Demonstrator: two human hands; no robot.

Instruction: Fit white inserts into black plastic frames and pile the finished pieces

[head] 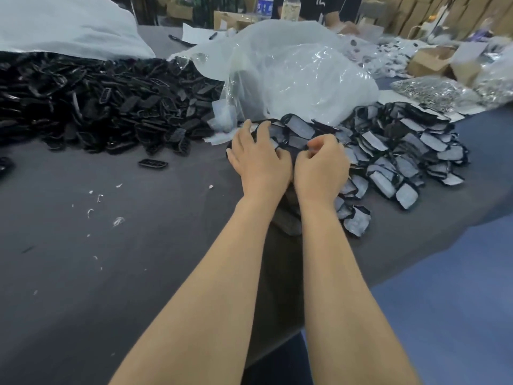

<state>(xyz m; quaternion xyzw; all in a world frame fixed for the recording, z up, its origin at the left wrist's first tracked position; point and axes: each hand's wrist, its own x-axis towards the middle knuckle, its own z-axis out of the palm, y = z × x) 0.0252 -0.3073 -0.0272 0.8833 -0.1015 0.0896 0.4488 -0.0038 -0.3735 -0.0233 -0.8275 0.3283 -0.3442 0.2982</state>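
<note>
A big heap of bare black plastic frames (91, 107) covers the table's far left. To the right spreads a pile of finished pieces (402, 151), black frames with white inserts. My left hand (258, 159) rests with spread fingers on the near left edge of that pile. My right hand (322, 165) is beside it with its fingers curled in; what they pinch is hidden. One single black frame (153, 163) lies alone on the table in front of the black heap.
A crumpled clear plastic bag (294, 76) stands behind my hands. White sheeting (63, 26) covers the black heap's back. Cardboard boxes (433, 61) and silver bags (433, 91) sit at the far right. White scraps (118, 221) dot the grey table (111, 273), whose edge runs down the right.
</note>
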